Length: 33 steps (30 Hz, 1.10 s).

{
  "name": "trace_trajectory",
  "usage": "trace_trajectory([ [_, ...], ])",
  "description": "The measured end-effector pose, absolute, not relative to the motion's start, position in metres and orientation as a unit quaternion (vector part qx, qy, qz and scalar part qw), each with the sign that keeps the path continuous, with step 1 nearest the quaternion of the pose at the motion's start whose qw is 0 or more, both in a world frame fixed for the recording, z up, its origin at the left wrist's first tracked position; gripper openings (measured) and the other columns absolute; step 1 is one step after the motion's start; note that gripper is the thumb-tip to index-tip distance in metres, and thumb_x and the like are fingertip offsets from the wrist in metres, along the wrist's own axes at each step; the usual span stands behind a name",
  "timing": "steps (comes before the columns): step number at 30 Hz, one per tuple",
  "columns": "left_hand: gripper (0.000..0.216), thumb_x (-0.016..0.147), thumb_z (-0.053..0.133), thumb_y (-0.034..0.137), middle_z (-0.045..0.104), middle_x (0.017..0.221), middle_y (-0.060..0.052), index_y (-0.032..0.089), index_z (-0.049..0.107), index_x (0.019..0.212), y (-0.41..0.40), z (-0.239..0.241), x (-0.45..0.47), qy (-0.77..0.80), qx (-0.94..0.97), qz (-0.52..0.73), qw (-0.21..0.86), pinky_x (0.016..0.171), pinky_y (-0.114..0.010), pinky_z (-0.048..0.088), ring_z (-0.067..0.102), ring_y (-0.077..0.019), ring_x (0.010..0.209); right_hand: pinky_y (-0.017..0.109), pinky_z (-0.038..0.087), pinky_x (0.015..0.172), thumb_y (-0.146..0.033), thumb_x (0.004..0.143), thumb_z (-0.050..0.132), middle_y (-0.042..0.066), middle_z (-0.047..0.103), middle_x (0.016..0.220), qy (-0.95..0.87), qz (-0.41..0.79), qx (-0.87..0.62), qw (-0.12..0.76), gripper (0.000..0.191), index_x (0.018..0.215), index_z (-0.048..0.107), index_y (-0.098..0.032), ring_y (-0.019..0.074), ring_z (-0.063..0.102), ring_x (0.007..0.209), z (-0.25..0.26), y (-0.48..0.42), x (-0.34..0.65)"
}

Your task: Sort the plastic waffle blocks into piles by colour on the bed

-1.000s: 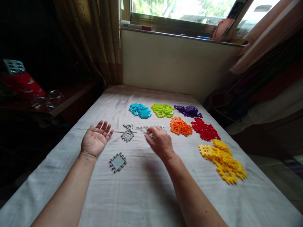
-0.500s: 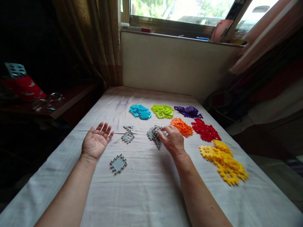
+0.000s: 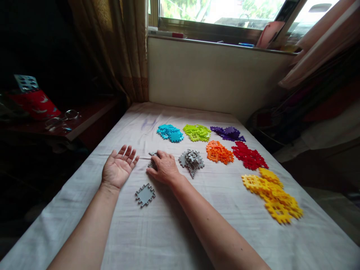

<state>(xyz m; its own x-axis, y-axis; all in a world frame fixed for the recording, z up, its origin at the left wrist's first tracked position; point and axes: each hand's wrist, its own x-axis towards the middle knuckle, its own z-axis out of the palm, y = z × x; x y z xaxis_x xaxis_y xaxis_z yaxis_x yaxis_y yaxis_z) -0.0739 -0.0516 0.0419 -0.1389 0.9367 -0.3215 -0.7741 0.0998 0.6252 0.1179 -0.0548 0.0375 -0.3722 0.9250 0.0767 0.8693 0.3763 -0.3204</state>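
My right hand (image 3: 164, 167) reaches over two small grey interlocking tiles (image 3: 152, 164) on the sheet, thumb and fingers closed around them; the hand partly hides them. To its left, my left hand (image 3: 117, 168) lies palm up, fingers stretched out, with nothing in it. A solid grey square tile (image 3: 145, 195) with notched edges lies nearer to me, between my forearms. Just right of my right hand is a loose heap of grey tiles (image 3: 192, 161), one with a pointed tip toward me.
Heaps of blue (image 3: 170, 133), lime green (image 3: 196, 133), purple (image 3: 228, 132), orange (image 3: 219, 152), red (image 3: 249, 155) and yellow tiles (image 3: 272, 195) curve round the back and right. Eyeglasses (image 3: 63, 119) and a red container (image 3: 36, 105) stand on a dark side table at left.
My right hand has moved left from the grey heap to the small grey tiles. My left hand stays palm up. The view has shifted slightly.
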Motion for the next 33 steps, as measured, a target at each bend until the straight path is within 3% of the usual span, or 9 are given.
trace_trajectory([
  [7,0.025,0.094,0.050,0.037,0.072,0.109,-0.008,0.020,0.068,0.100,-0.050,0.040,-0.073,0.363,0.117,0.665,0.642,0.096,-0.046,0.054,0.068,-0.0217,0.104,0.039,0.045,0.104,-0.048,0.095,0.058,0.011,0.061,0.138,-0.823,0.108,-0.539,0.142,0.033,0.102,0.075,-0.021,0.0259,0.059,0.123,0.040,-0.092,0.144],
  [14,0.024,0.094,0.052,0.037,0.072,0.108,-0.009,0.019,0.068,0.099,-0.052,0.042,-0.073,0.366,0.123,0.665,0.639,0.095,-0.045,0.054,0.069,-0.0215,0.103,0.034,0.050,0.095,-0.032,0.097,0.052,0.009,0.067,0.127,-0.778,0.112,-0.599,0.151,0.031,0.123,0.068,-0.024,0.0225,0.062,0.115,0.049,-0.054,0.125],
  [19,0.022,0.091,0.056,0.036,0.071,0.108,-0.008,0.020,0.068,0.100,-0.051,0.041,-0.073,0.369,0.123,0.662,0.640,0.096,-0.046,0.054,0.069,-0.0217,0.102,0.033,0.051,0.085,-0.025,0.093,0.055,0.011,0.067,0.119,-0.766,0.132,-0.624,0.084,0.029,0.118,0.069,-0.025,0.0245,0.063,0.109,0.055,-0.037,0.112],
  [22,0.022,0.092,0.054,0.036,0.072,0.108,-0.008,0.020,0.068,0.099,-0.051,0.041,-0.073,0.373,0.122,0.664,0.636,0.095,-0.047,0.055,0.069,-0.0217,0.101,0.032,0.051,0.085,-0.031,0.089,0.060,0.009,0.065,0.121,-0.762,0.139,-0.617,0.142,0.039,0.127,0.064,-0.027,0.0222,0.066,0.102,0.059,-0.049,0.129],
  [28,0.030,0.097,0.043,0.034,0.073,0.104,-0.009,0.019,0.068,0.098,-0.050,0.042,-0.072,0.372,0.115,0.663,0.639,0.089,-0.044,0.058,0.070,-0.0219,0.099,0.036,0.050,0.090,-0.039,0.088,0.055,0.013,0.066,0.118,-0.584,0.033,-0.697,0.415,0.047,0.130,0.058,-0.017,0.0230,0.064,0.097,0.049,-0.084,0.224],
  [30,0.030,0.097,0.042,0.034,0.073,0.103,-0.009,0.019,0.069,0.098,-0.050,0.043,-0.071,0.372,0.118,0.663,0.639,0.087,-0.043,0.059,0.070,-0.0219,0.098,0.038,0.050,0.088,-0.041,0.087,0.055,0.014,0.068,0.113,-0.507,0.036,-0.745,0.433,0.047,0.126,0.059,-0.016,0.0243,0.065,0.095,0.037,-0.092,0.250],
  [33,0.029,0.096,0.043,0.034,0.074,0.102,-0.008,0.020,0.069,0.097,-0.051,0.045,-0.069,0.372,0.122,0.663,0.638,0.085,-0.041,0.059,0.071,-0.0218,0.097,0.041,0.049,0.088,-0.040,0.086,0.057,0.014,0.069,0.109,-0.469,0.062,-0.795,0.381,0.044,0.121,0.062,-0.015,0.0271,0.065,0.095,0.020,-0.101,0.262],
])
